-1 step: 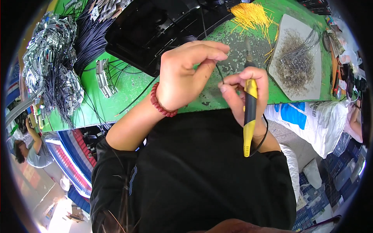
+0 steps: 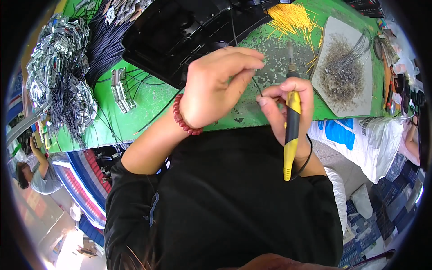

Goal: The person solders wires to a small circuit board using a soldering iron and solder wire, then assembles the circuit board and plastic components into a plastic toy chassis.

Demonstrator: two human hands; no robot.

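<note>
My left hand (image 2: 215, 87), with a dark red bead bracelet (image 2: 182, 120) at the wrist, is closed in a pinch on a thin black wire (image 2: 257, 84). The wire runs from above the black plastic housing (image 2: 157, 40) down past my fingertips. In my right hand (image 2: 300, 101) lies a yellow and black soldering iron (image 2: 292, 123), its metal tip pointing away from me over the table. The thumb and forefinger of that hand also pinch the wire's lower end. My right hand sits to the right of my left, a short gap between them.
On the green table (image 2: 153, 105), metal parts with black wires (image 2: 58, 67) are heaped at left, and one metal part (image 2: 122, 92) lies apart. Yellow wires (image 2: 292, 18) lie at the back. A pale board (image 2: 321, 81) bears grey debris at right; a white sack (image 2: 369, 144) stands beside the table.
My right hand has shifted slightly right with the soldering iron and the wire's end. My left hand has barely moved.
</note>
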